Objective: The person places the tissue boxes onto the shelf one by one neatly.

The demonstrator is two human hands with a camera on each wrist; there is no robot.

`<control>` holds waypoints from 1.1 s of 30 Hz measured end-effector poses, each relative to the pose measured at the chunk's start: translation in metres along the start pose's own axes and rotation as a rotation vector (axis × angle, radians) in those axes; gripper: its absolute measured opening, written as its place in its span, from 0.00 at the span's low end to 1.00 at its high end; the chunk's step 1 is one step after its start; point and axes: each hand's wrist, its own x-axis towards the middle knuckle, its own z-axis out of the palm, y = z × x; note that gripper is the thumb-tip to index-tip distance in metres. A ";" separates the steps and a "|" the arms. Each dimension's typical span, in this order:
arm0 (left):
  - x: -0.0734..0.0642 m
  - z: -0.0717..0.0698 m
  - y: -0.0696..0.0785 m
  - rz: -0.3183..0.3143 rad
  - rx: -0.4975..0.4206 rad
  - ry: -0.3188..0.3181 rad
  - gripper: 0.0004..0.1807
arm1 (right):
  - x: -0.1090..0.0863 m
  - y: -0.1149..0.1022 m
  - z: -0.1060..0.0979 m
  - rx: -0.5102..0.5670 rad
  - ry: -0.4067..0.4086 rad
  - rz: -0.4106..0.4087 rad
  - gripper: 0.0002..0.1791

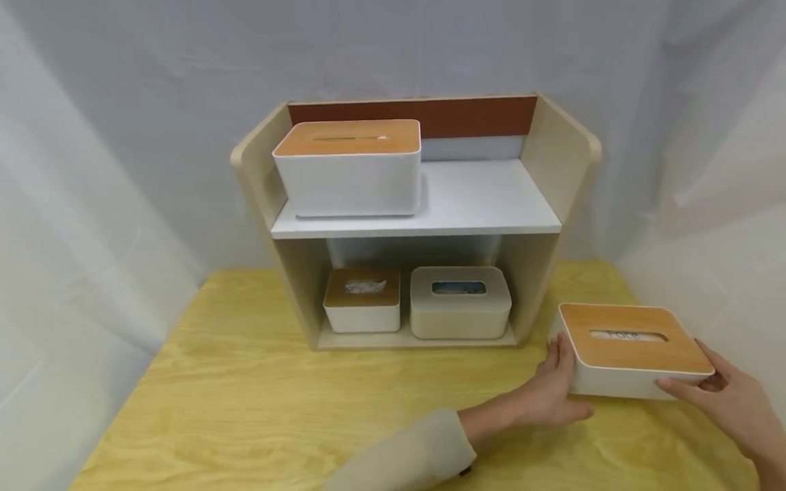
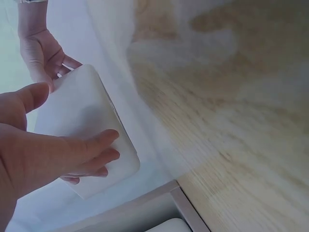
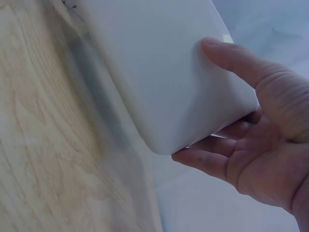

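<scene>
At the right of the head view is a white tissue box with a wooden lid, printed tissue wrapping showing through its slot. My right hand grips its right end, thumb on the front wall and fingers round the corner, as the right wrist view also shows. The fingers of my left hand lie nearly straight along the box's left end, with the thumb standing away from it. In the left wrist view the white wall of the tissue box appears between both hands.
A two-tier shelf stands at the back of the wooden table. Its upper tier bears a large wood-lidded tissue box. Below sit a small wood-lidded tissue box and a beige tissue box. Pale sheeting hangs around.
</scene>
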 end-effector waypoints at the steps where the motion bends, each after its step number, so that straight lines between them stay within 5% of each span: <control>1: -0.003 0.000 0.000 0.004 -0.002 -0.002 0.60 | -0.002 0.000 -0.001 -0.004 0.013 0.012 0.60; 14: -0.036 -0.015 -0.002 0.112 0.008 0.007 0.59 | -0.025 -0.022 0.002 0.098 -0.008 0.174 0.61; 18: -0.048 -0.020 -0.003 0.150 -0.005 0.000 0.59 | -0.036 -0.022 0.007 0.113 0.060 0.082 0.58; 25: -0.072 -0.035 -0.005 0.156 -0.010 -0.040 0.58 | -0.055 -0.017 0.020 0.275 0.174 -0.285 0.51; 28: -0.084 -0.043 -0.008 0.154 -0.008 -0.016 0.58 | -0.058 -0.027 0.024 0.263 0.166 -0.288 0.50; 33: -0.098 -0.058 -0.014 0.202 -0.028 0.063 0.57 | -0.059 -0.058 0.021 0.122 0.128 -0.165 0.52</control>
